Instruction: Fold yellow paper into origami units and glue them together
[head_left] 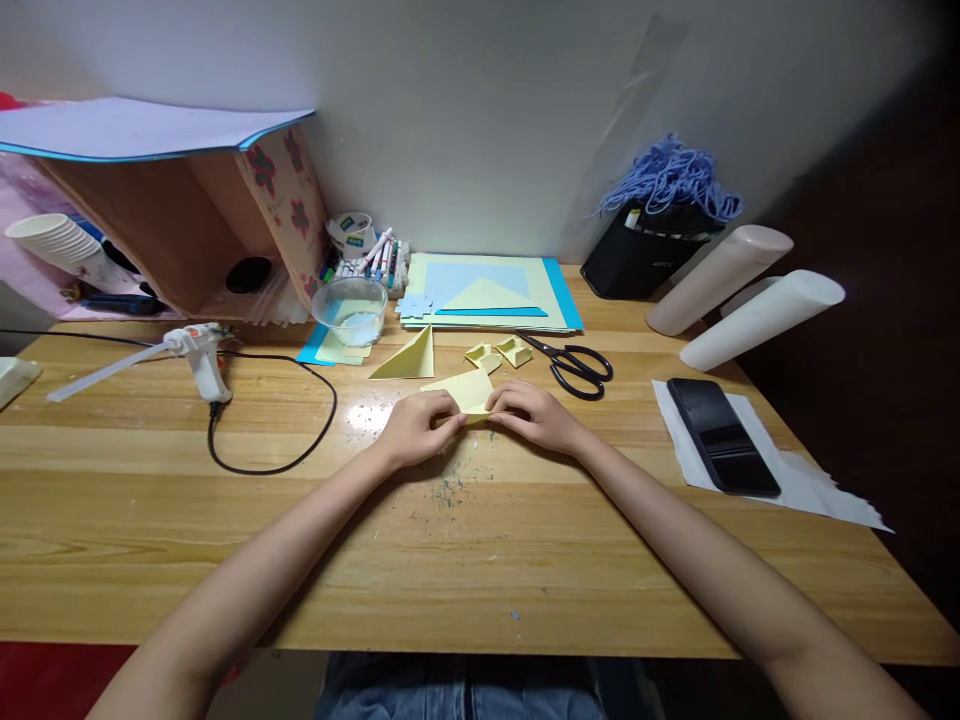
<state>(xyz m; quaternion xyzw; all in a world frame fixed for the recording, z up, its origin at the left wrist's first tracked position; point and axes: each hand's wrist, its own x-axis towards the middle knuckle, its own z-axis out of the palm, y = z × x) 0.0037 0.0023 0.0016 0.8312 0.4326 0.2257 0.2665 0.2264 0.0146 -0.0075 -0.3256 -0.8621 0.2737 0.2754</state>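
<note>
Both hands pinch the near edge of a pale yellow sheet of paper (465, 388), which has a narrow folded strip along that edge. My left hand (420, 428) grips its left end, and my right hand (536, 415) grips its right end, fingers closed. Just beyond the sheet lie two small folded yellow paper pieces (498, 354). A folded yellow paper triangle (411, 358) stands to their left. Black-handled scissors (576, 365) rest to the right, blades pointing toward the folded pieces.
A white glue gun (201, 360) with a looping black cord stands left. Behind are a clear plastic bowl (349, 318), markers (384, 262) and stacked coloured paper (562, 290). At right, a phone (721, 435) lies on tissue near two white cylinders (761, 320) and a black bin (645, 255).
</note>
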